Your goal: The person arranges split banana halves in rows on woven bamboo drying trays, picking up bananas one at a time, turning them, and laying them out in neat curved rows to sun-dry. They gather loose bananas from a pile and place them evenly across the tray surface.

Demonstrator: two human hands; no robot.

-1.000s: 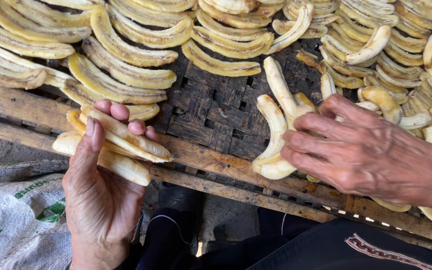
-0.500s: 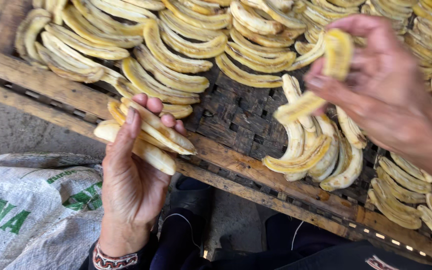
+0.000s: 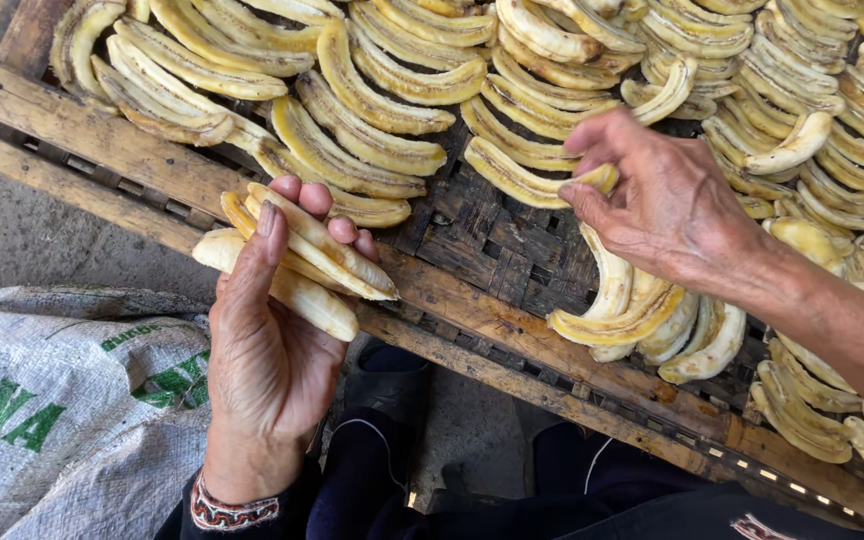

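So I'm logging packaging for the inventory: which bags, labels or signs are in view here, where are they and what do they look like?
White woven plastic sack: lower left, lying crumpled on the ground beside the wooden drying rack, below the left hand; greyish-white weave with large green printed lettering.
No other labels, signs or screens show.

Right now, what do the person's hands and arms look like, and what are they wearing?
Both are bare, wrinkled, veined hands with no gloves or rings. The left hand ends in a dark sleeve with a patterned red, white and black woven cuff at the wrist. The right hand has a bare forearm, no sleeve showing.
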